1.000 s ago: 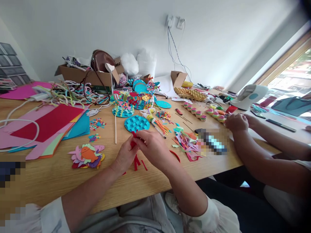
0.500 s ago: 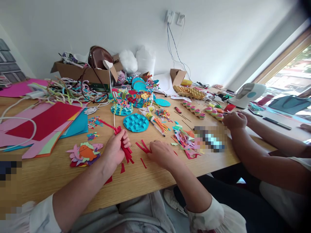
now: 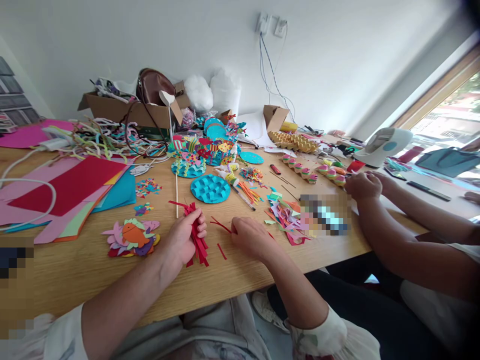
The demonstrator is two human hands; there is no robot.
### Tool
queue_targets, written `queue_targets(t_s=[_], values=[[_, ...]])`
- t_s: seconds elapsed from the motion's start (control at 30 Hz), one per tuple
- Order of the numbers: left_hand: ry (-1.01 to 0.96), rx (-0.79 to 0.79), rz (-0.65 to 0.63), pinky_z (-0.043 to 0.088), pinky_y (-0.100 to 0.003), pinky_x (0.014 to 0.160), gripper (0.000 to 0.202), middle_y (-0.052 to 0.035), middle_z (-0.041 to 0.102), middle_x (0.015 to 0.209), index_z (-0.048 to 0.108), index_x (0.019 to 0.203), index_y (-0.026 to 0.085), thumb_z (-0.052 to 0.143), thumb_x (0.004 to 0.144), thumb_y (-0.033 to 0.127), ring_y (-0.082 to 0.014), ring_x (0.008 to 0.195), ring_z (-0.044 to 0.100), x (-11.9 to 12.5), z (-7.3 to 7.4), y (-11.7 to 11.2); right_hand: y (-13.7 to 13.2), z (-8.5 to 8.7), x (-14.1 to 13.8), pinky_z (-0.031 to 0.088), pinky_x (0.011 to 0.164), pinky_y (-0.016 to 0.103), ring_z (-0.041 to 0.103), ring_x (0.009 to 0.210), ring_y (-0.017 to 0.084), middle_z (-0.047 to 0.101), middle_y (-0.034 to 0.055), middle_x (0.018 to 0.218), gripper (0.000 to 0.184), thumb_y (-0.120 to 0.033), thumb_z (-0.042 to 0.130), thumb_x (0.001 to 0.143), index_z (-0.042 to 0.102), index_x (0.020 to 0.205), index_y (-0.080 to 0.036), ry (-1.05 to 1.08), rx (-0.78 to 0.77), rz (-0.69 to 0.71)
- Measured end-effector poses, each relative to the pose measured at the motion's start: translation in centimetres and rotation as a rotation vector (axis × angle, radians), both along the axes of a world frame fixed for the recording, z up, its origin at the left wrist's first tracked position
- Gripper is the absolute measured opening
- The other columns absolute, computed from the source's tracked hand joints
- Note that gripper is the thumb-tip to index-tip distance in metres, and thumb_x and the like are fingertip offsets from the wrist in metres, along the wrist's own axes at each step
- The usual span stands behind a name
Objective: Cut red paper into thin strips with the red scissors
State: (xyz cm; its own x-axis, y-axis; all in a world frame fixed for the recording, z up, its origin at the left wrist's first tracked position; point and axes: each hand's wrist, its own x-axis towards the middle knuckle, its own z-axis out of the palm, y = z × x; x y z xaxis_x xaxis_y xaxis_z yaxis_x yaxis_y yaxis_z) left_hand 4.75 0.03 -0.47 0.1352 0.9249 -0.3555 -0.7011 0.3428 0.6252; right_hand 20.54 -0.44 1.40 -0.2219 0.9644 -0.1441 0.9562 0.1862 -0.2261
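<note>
A bundle of red paper strips (image 3: 200,243) is gripped in my left hand (image 3: 184,235), with strip ends sticking out above and below the fist. My right hand (image 3: 248,237) rests low over the table, its fingers closed on a few thin red strips (image 3: 220,224) that point toward the left hand. One loose red strip (image 3: 222,251) lies on the wood between the hands. Beyond my left hand sits a round blue base with raised bumps (image 3: 210,189). A pile of paper fish (image 3: 131,237), an orange one on top, lies left of my left wrist.
Coloured sheets (image 3: 71,187) cover the table's left side. Glue bottles (image 3: 227,175), a pen (image 3: 243,198) and paper scraps (image 3: 287,220) lie ahead and right. Decorated blue pieces (image 3: 204,152) stand farther back. At right, another person's hands (image 3: 363,186) work near painted egg-carton strips (image 3: 332,176).
My left hand has shifted slightly right and down with the red bundle, which now stands more upright. The strips at my right hand have changed angle.
</note>
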Motion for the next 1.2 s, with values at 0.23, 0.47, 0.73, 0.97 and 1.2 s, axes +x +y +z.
queue_targets(t_s=[0.23,0.47,0.73,0.97,1.2], values=[[0.029,-0.007,-0.038,0.028,-0.012,0.031,0.016,0.0041,0.046,0.051,0.047,0.062,0.015,0.054,0.077,0.012,-0.0038,0.036,0.039,0.5,-0.3,-0.3,1.0,1.2,0.4,0.033,0.049,0.019,0.053,0.058,0.011,0.057,-0.0007,0.063,0.007,-0.012,0.048,0.073,0.053,0.069,-0.016,0.406,-0.013,-0.019],[0.025,0.048,-0.059,0.026,-0.013,0.033,0.026,0.0044,0.049,0.051,0.052,0.064,0.014,0.066,0.069,0.036,-0.0032,0.037,0.039,1.2,-0.4,-0.5,1.4,0.7,-2.2,0.036,0.045,0.017,0.053,0.05,0.008,0.054,-0.0049,0.057,0.002,-0.018,0.049,0.076,0.048,0.076,-0.016,0.729,-0.043,-0.021],[0.095,0.051,-0.014,0.024,-0.014,0.033,0.025,0.0021,0.058,0.051,0.06,0.067,0.012,0.076,0.055,0.026,-0.0044,0.038,0.044,1.6,0.0,-0.7,0.3,-0.4,-3.9,0.035,0.046,0.019,0.056,0.052,0.011,0.059,-0.0056,0.055,0.026,-0.006,0.054,0.068,0.046,0.089,-0.019,0.787,-0.04,-0.006],[0.148,0.06,0.007,0.03,-0.016,0.038,0.019,0.0052,0.054,0.047,0.058,0.065,0.014,0.073,0.058,0.022,-0.0054,0.04,0.045,1.5,-0.3,-0.7,1.7,1.2,-2.0,0.036,0.051,0.021,0.053,0.056,0.011,0.056,-0.0032,0.06,0.008,-0.024,0.059,0.072,0.055,0.075,-0.017,0.856,-0.07,0.002],[0.14,0.106,-0.081,0.034,-0.015,0.044,0.011,0.0031,0.058,0.056,0.061,0.07,0.013,0.069,0.063,0.014,-0.005,0.044,0.046,1.7,0.5,-1.1,4.0,1.7,-2.1,0.045,0.066,0.025,0.061,0.076,0.013,0.066,0.0025,0.083,0.029,-0.039,0.04,0.086,0.059,0.1,-0.021,1.083,-0.271,0.016]])
